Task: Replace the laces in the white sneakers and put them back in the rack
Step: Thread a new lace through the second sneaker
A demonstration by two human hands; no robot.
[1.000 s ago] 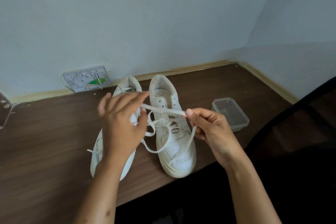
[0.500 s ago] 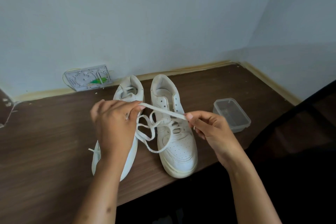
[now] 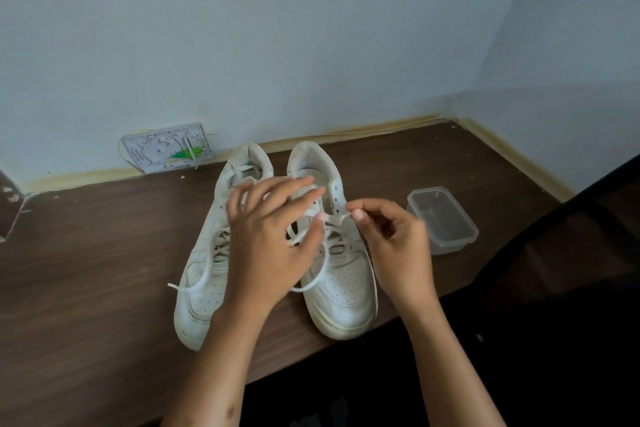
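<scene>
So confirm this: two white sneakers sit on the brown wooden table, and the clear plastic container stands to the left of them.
Wrong on one point. In the head view the clear plastic container stands to the right of the two white sneakers, not the left. The sneakers do sit on the brown wooden table.

Sneakers (image 3: pixel 341 291), plastic tub (image 3: pixel 443 218) on wooden table (image 3: pixel 86 270)
</scene>
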